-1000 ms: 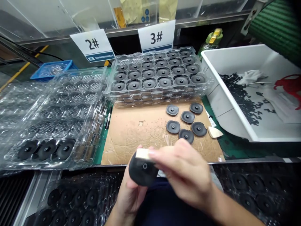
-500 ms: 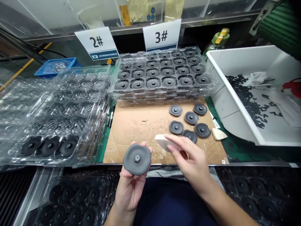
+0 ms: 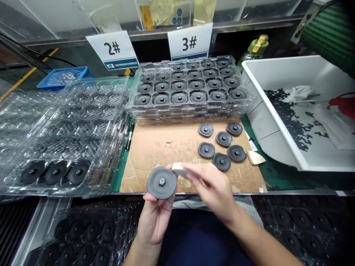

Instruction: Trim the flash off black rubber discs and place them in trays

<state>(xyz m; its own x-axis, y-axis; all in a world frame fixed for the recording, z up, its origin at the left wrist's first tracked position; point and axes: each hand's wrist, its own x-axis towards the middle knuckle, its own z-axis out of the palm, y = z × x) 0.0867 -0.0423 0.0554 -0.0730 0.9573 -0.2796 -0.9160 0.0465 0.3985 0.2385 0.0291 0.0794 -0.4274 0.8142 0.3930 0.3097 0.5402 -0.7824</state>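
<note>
My left hand [image 3: 156, 218] grips a dark grey disc [image 3: 155, 188] by its rim from below, with the small raised hub facing up. Pinched in my right hand [image 3: 215, 186] is a white sponge wedge [image 3: 177, 169], its tip at the disc's upper right edge; whether it touches the disc I cannot tell. Several similar discs [image 3: 222, 162] lie on the cardboard sheet [image 3: 149, 144] beyond my right hand. Beside them, at the right, rests a second cream sponge wedge [image 3: 255, 158].
Behind the cardboard stands a stack of clear trays [image 3: 191, 111] filled with discs. More clear trays [image 3: 91, 155] are at the left, three discs in the front row. A white bin [image 3: 280, 129] with small black parts is at the right. A black pen [image 3: 129, 136] lies near the left trays.
My right hand has moved left with the sponge wedge, up to the disc's edge. The disc in my left hand has tilted and risen slightly.
</note>
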